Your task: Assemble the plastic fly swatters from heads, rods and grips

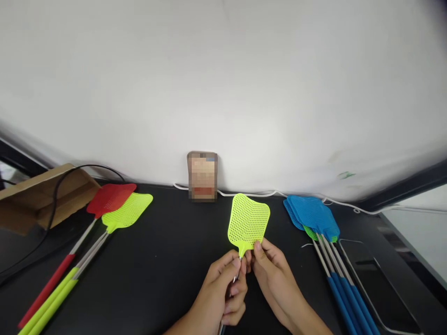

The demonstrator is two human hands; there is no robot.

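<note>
A yellow-green fly swatter (248, 218) is held upright in front of me, its perforated head facing the camera. My left hand (223, 284) wraps round its thin metal shaft just under the head. With thumb and fingers, my right hand (274, 279) pinches the lower right corner of the head. The bottom of the shaft is hidden by my left hand and the frame edge. To the left lie a red fly swatter (111, 197) and yellow-green fly swatters (127, 211). Several blue fly swatters (312, 214) are stacked to the right, with some green showing beneath.
A black table (157, 279) meets a pale wall (223, 93). Against the wall leans a blurred-out upright object (202, 177). An open cardboard box (45, 200) and black cable (56, 200) are at left. A phone (377, 284) lies at right; a white cable (349, 204) follows the wall.
</note>
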